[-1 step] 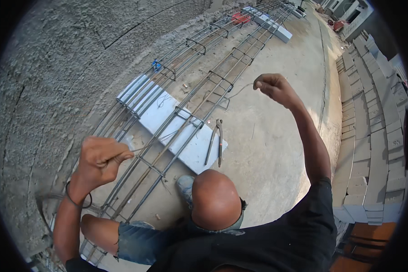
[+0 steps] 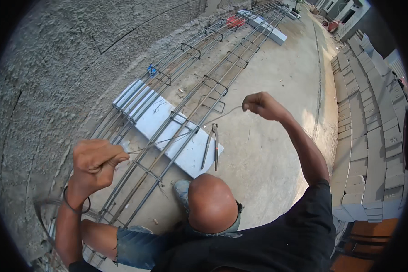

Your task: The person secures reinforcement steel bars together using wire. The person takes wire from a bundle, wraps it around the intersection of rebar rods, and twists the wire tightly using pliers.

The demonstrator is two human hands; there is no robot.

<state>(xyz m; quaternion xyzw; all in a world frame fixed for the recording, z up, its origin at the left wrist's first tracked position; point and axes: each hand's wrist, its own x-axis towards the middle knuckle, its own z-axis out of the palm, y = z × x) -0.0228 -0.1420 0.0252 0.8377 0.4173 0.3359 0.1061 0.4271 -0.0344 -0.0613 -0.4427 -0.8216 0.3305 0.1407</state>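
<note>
A thin wire [image 2: 226,112] stretches between my raised hands, crossing a long cage of steel reinforcing bars [image 2: 160,181]. My left hand [image 2: 95,165], at the left over the bars, is closed on one end. Out to the right, beyond the cage's edge, my right hand [image 2: 264,107] pinches the other end. Whether the wire loops round a bar is too fine to make out. The cage rests on a white block [image 2: 196,167]. Open-handled pincers [image 2: 216,149] lie on the block's right end, below my right hand.
A second bar cage [image 2: 170,78] runs beside the rough wall [image 2: 63,68]. My bent knee [image 2: 213,204] is close to the near cage. Farther off are another white block [image 2: 276,36] and a red object [image 2: 235,21]. Grey blocks [image 2: 367,149] are stacked at the right.
My right hand has come down and slightly left, with the wire now straighter between my hands. My left hand has shifted slightly left. The whole view has moved a little.
</note>
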